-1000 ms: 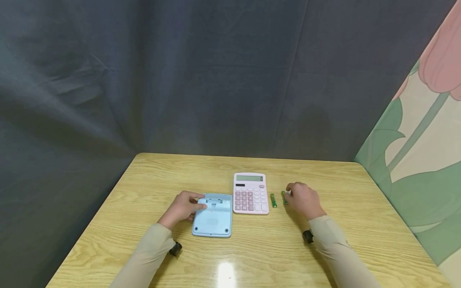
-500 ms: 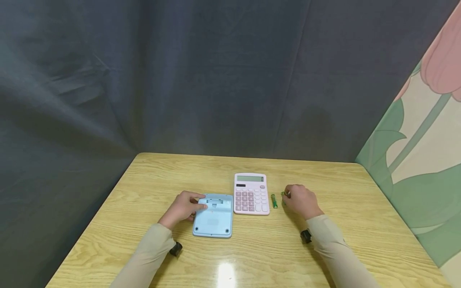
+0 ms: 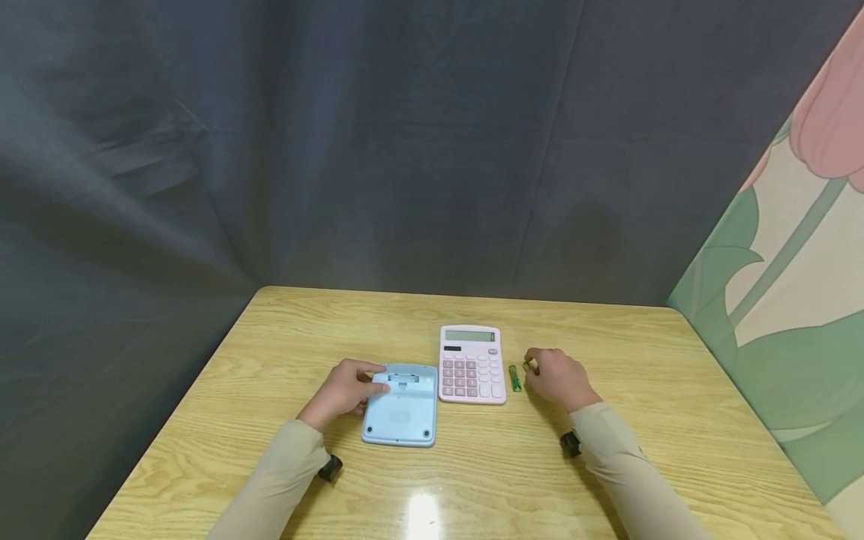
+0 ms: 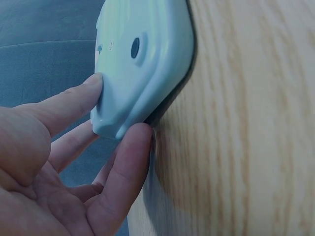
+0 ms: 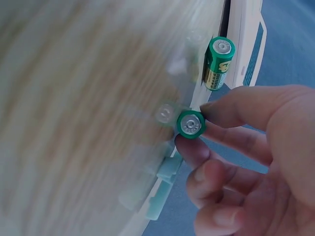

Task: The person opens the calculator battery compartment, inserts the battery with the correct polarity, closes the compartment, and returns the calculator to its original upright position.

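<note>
A light blue calculator (image 3: 400, 416) lies face down on the table, its battery compartment (image 3: 403, 378) uncovered near the top. At its left edge my left hand (image 3: 342, 388) holds it, thumb on the back; in the left wrist view the fingers (image 4: 129, 162) reach the table-side rim. My right hand (image 3: 559, 377) pinches a green battery (image 5: 191, 124) between thumb and finger, close over the tabletop. A second green battery (image 3: 515, 378) lies just left of that hand. Behind the fingers, a light blue plastic piece (image 5: 165, 184) shows in the right wrist view.
A pink calculator (image 3: 472, 364) lies face up between the blue calculator and the batteries. The wooden table (image 3: 445, 480) meets a dark curtain (image 3: 432, 150) at its back edge. A flower-patterned wall (image 3: 796, 337) stands on the right.
My right hand has shifted slightly left, and its fingers now cover most of the nearer battery, which showed beside the fingertips earlier. The left hand and both calculators have stayed put.
</note>
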The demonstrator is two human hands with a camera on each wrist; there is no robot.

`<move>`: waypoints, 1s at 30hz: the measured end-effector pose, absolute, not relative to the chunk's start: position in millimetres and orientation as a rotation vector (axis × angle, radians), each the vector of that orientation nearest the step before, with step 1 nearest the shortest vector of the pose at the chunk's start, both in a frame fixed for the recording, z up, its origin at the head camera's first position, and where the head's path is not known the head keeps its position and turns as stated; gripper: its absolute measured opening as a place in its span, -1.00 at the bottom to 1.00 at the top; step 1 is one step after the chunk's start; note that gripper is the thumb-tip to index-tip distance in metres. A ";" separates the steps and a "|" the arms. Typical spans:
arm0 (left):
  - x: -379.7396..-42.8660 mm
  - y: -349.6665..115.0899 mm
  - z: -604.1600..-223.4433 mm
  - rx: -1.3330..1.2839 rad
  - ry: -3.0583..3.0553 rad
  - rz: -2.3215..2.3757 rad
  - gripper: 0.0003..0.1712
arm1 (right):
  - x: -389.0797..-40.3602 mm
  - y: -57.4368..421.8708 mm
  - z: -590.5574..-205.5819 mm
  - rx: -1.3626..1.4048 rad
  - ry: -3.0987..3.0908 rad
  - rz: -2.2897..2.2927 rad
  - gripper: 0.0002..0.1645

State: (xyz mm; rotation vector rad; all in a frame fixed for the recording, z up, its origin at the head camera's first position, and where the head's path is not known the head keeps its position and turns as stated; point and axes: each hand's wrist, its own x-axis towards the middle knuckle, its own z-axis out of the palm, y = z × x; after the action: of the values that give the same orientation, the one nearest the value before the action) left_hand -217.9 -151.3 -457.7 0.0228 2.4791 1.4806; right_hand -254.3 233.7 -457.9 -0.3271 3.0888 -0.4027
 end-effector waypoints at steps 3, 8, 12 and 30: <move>-218.5 -151.4 -459.0 0.019 2.477 1.487 -0.54 | -253.8 232.8 -458.4 -0.342 3.090 -0.393 -0.72; -219.7 -151.5 -460.3 0.021 2.479 1.489 -0.54 | -252.1 232.0 -457.7 -0.367 3.084 -0.397 -0.69; -219.7 -151.1 -460.1 0.015 2.473 1.495 -0.53 | -251.0 231.0 -456.7 -0.355 3.072 -0.401 -0.72; -219.5 -150.9 -460.9 0.010 2.463 1.503 -0.52 | -249.7 217.7 -451.9 -0.460 3.182 -0.463 -0.72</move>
State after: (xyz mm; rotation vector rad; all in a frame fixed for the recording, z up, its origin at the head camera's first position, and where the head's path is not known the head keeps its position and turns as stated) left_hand -219.5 -150.9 -460.9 0.0100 2.4634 1.5027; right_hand -249.7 217.7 -451.9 -0.4599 3.1823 -0.4627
